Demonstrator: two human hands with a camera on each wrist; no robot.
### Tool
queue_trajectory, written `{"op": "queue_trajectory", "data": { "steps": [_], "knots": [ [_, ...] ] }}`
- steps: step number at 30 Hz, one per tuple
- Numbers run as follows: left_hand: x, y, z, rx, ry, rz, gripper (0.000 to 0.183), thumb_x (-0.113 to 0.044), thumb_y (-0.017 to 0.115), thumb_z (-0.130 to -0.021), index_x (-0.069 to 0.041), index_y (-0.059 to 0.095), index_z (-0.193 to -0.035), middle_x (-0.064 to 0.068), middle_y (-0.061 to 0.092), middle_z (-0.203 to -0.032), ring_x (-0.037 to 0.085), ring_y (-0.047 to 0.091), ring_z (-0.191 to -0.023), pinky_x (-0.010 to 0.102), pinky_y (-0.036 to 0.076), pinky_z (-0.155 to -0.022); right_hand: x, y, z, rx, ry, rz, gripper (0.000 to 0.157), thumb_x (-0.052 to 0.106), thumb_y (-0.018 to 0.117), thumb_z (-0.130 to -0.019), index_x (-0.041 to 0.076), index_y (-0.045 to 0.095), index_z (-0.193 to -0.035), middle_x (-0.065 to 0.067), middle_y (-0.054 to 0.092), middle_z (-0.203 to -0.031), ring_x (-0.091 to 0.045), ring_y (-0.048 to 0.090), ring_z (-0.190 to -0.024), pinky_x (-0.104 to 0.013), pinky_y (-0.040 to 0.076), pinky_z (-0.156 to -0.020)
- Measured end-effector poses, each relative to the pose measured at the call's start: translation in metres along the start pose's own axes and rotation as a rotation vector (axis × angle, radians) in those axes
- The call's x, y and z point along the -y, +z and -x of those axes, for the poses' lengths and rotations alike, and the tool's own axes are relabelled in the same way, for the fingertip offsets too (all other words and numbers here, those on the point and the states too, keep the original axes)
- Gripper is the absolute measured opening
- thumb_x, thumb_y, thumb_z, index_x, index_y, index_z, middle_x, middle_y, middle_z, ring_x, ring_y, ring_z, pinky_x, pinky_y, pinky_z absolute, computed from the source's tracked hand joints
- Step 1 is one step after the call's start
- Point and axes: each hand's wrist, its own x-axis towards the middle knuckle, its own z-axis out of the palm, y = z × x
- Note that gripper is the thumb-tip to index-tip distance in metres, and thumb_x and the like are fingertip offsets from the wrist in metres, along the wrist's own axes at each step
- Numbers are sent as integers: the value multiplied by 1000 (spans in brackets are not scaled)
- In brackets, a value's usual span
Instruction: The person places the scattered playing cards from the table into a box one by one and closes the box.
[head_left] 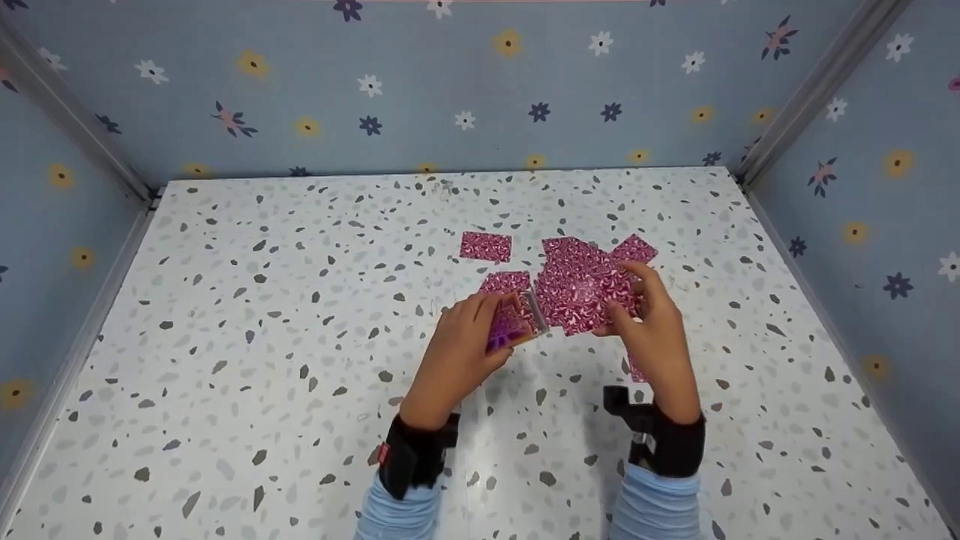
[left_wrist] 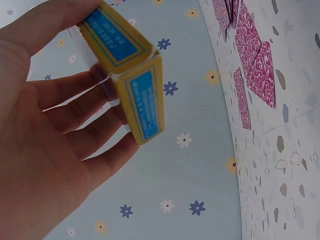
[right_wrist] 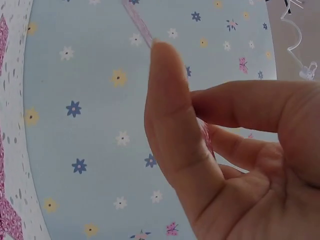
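My left hand (head_left: 457, 341) grips a small playing card box (head_left: 511, 326), with the fingers along one side and the thumb on the other. In the left wrist view the card box (left_wrist: 142, 102) is yellow with blue printed panels. My right hand (head_left: 664, 337) pinches pink-and-white patterned playing cards (head_left: 604, 294) between thumb and fingers, to the right of the box. The right wrist view shows only a thin edge of the held cards (right_wrist: 137, 22) beyond the fingertip. How many cards it holds, I cannot tell.
More cards of the same pattern lie spread (head_left: 566, 255) under and behind my right hand. A single card (head_left: 486, 246) lies apart toward the back, and another card (head_left: 505, 281) lies just behind the box. Flowered panels (head_left: 465, 82) border the speckled tabletop (head_left: 262, 360).
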Motion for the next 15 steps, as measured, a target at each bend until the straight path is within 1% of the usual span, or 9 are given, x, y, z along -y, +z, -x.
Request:
{"op": "queue_trajectory", "data": {
  "steps": [2, 5, 7, 9, 10, 12, 15],
  "knots": [
    [0, 0, 0, 7, -2, -1, 62, -22, 75, -75, -7, 48, -129, 8, 55, -122, 26, 54, -111, 39, 43, -95, 1, 5, 0, -22, -36, 0, 46, -4, 51, -90, 10, 43, -133, -11, 48, -92, -10, 56, -63, -28, 57, -61],
    [-1, -1, 0, 17, -9, -5, 61, -22, 74, -75, -6, 48, -128, 9, 56, -122, 27, 54, -111, 40, 43, -94, 3, 10, 1, -64, -105, 50, 41, -2, 54, -89, 6, 46, -128, -11, 52, -91, -8, 49, -57, -23, 53, -55],
    [-1, -1, 0, 16, -7, -5, 61, -23, 74, -76, -6, 49, -128, 10, 56, -121, 27, 54, -111, 41, 43, -94, 4, 12, 1, -76, -146, 81, 39, -2, 56, -89, 5, 47, -126, -11, 53, -91, -7, 46, -54, -20, 50, -53],
    [-1, -1, 0, 12, -4, -5, 61, -23, 74, -75, -7, 49, -128, 10, 56, -121, 28, 54, -111, 41, 43, -93, 4, 14, 1, -76, -181, 79, 38, -3, 56, -88, 3, 48, -125, -12, 53, -92, -7, 46, -53, -21, 50, -53],
    [-1, -1, 0, 7, 0, -4, 62, -23, 75, -75, -7, 49, -129, 10, 56, -121, 28, 54, -111, 41, 44, -94, 4, 16, 1, -68, -194, 65, 37, -4, 56, -88, 2, 47, -124, -13, 53, -93, -7, 48, -54, -23, 53, -54],
    [-1, -1, 0, -3, 11, -7, 62, -23, 75, -74, -7, 49, -129, 10, 56, -121, 28, 54, -110, 40, 44, -93, 4, 18, 1, -57, -217, 47, 37, -6, 55, -87, 0, 47, -123, -14, 54, -94, -9, 50, -54, -24, 54, -55],
    [0, 0, -1, -18, 22, -10, 62, -22, 75, -74, -6, 49, -128, 10, 56, -120, 27, 55, -108, 40, 44, -93, 5, 21, 1, -56, -239, 52, 37, -6, 56, -86, 0, 48, -121, -15, 55, -95, -8, 48, -53, -22, 51, -53]
  ]
}}
